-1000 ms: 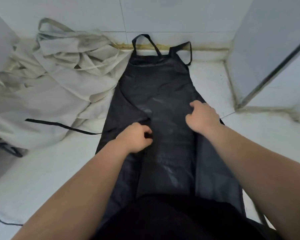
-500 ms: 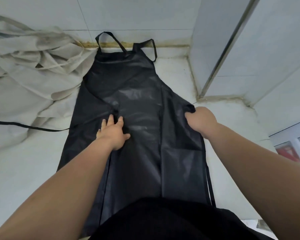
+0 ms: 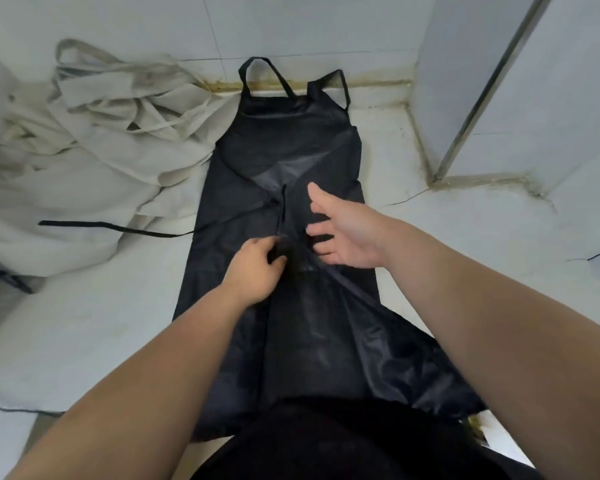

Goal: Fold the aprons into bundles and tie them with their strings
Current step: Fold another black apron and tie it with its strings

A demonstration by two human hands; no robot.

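Head cam looks down on a white surface [image 3: 84,323] that runs up to a tiled wall. The biggest thing on it is a crumpled heap of beige aprons [image 3: 94,161], filling the far left corner. Just beside that, touching its edge, the black apron [image 3: 291,140] lies stretched lengthwise down the middle. Its neck loop [image 3: 264,69] is at the far edge against the wall and its hem hangs over the near edge by the person's body. Both long sides look folded in toward the centre.

The right hand [image 3: 347,233] is spread wide, fingers straight, palm turned left, right over the apron's waist. I honestly can't tell if it touches the fabric. The left hand [image 3: 257,268] is curled up, gripping a bunch of the black cloth at the centre. One black string [image 3: 118,227] trails off left across the beige heap.
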